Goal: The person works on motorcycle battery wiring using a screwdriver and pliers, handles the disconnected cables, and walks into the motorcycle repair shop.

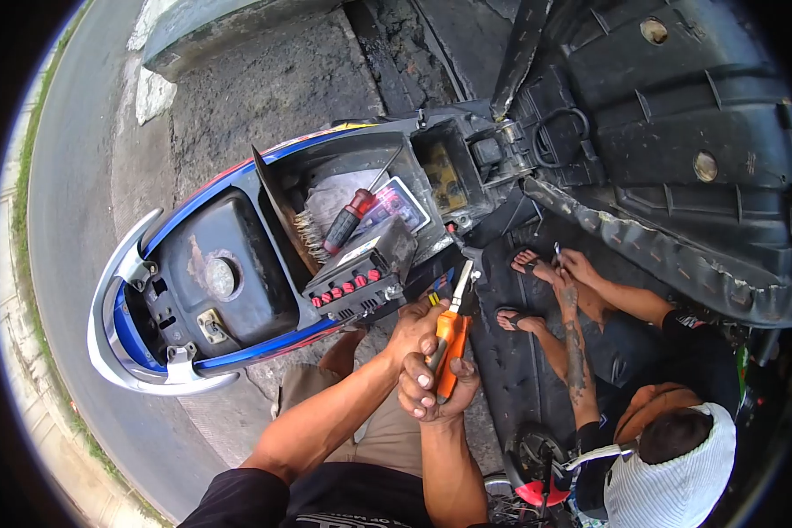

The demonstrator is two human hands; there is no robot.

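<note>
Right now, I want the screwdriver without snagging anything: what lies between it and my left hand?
A black box lies between the left hand and the screwdriver, as the head view shows.

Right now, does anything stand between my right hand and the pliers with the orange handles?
Nothing visible does: the right hand is closed around the handles of the pliers. The left hand is close beside them, but not in between.
</note>
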